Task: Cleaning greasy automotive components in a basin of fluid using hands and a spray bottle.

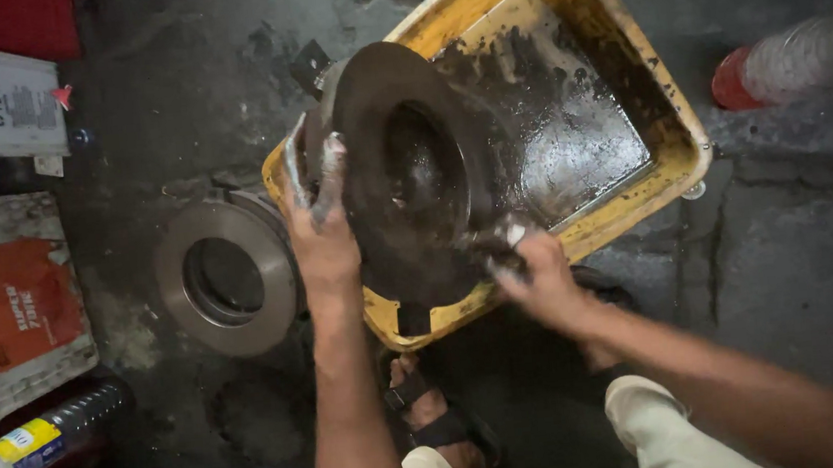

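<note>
The left hand holds a greasy brake disc upright by its rim over the yellow tray while the right hand pinches a rag-like wad against it; the oily grip could slip, dropping it.

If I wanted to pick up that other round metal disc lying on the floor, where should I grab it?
Best guess: take the grey disc by its outer rim, coming down from above on the left side, which looks free. It lies flat, with its right edge close to the yellow tub. Hooking fingers into its big centre hole could also give a firm grip.
</note>
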